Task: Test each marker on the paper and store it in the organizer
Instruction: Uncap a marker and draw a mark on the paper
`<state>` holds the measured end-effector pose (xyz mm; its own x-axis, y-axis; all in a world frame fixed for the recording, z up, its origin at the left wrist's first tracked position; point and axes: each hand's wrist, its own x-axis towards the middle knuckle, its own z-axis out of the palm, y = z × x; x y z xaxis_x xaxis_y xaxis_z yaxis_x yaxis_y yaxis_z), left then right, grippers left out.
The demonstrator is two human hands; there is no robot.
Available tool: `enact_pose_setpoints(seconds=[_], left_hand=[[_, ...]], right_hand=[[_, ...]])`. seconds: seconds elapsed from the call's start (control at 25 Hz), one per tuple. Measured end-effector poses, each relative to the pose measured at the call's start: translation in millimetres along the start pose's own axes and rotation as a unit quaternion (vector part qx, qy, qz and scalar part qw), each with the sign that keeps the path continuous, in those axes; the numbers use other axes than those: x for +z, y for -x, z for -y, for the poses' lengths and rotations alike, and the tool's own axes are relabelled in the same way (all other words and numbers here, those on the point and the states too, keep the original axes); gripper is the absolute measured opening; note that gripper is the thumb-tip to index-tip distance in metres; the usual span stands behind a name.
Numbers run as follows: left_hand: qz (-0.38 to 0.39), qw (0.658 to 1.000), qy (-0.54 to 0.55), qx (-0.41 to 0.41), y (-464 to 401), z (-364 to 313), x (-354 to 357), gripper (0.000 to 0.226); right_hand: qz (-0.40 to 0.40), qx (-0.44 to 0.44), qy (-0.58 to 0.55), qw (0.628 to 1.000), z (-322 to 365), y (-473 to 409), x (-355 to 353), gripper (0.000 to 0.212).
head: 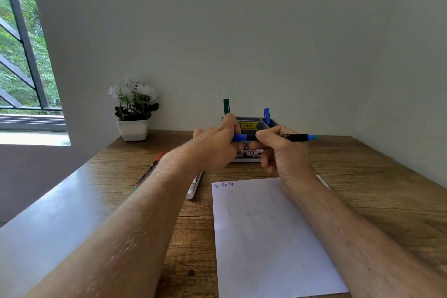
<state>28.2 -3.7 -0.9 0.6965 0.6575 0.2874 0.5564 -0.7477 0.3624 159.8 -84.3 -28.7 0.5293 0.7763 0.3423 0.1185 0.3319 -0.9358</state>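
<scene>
Two markers lie untested on the table (362, 164) at my left: a red-tipped marker (151, 169), partly behind my forearm, and just to its right a white marker (194, 185). My left hand (212, 145) is curled round the blue cap (239, 137) of the blue marker (294, 137), which I hold level above the table in front of the organizer (251, 126). Whether the cap is going on or coming off I cannot tell. My right hand (283, 152) pinches the barrel. Below lies the paper (271, 237), with three small blue scribbles (225, 184) at its top left corner, so testing has begun. In the organizer stand a green marker (226, 106) and another blue one (266, 115), so I judge two are stored, one is in hand and two remain
</scene>
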Motion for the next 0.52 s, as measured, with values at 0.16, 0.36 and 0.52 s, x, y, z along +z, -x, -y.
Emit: enact_pose_setpoints(seconds=[0.16, 0.36, 0.52], left_hand=[[-0.027, 0.977, 0.211, -0.001, -3.0, -4.6, -1.8, 0.003], [-0.094, 0.882, 0.454, -0.087, -8.3, -4.3, -5.7, 0.006], [-0.137, 0.776, 0.601, -0.131, -8.1, 3.3, -7.3, 0.008]], right_hand=[[-0.002, 0.005, -0.061, 0.998, 0.5, -3.2, -0.3, 0.011], [0.015, 0.029, -0.175, 0.984, 3.6, -4.0, -5.2, 0.013], [0.018, 0.003, -0.123, 0.992, 3.7, -3.9, -6.0, 0.018]])
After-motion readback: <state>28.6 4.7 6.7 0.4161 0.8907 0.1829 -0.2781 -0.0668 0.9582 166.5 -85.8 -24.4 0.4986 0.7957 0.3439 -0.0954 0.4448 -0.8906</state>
